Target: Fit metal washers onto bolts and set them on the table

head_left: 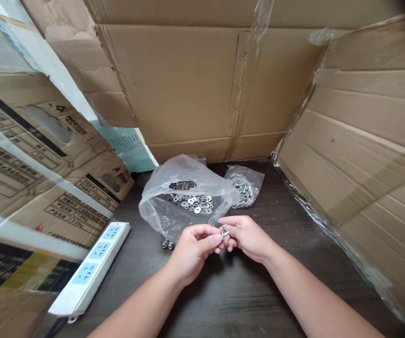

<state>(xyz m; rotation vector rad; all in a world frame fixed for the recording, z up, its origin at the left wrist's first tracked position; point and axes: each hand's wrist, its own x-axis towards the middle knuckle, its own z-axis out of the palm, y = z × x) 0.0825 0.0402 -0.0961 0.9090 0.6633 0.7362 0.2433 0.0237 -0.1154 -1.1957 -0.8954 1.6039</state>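
Observation:
My left hand (198, 246) pinches a small silver bolt (225, 234) between thumb and fingertips, its shank pointing to the right. Close against it, my right hand (248, 237) has thumb and finger together at a small thin metal ring that looks like a washer (223, 228); the fingers partly cover it. Both hands are just above the dark table, in front of an open clear plastic bag (156, 197) with many loose washers (197, 210) in it. A few bolts with parts on them (167, 244) lie left of my left hand.
Behind my right hand sits a smaller clear bag of bolts (246, 190). A white power strip (96, 263) lies along the left side of the dark tabletop (251, 300). Cardboard walls stand at the left (40, 164), back (181, 84) and right (360, 131).

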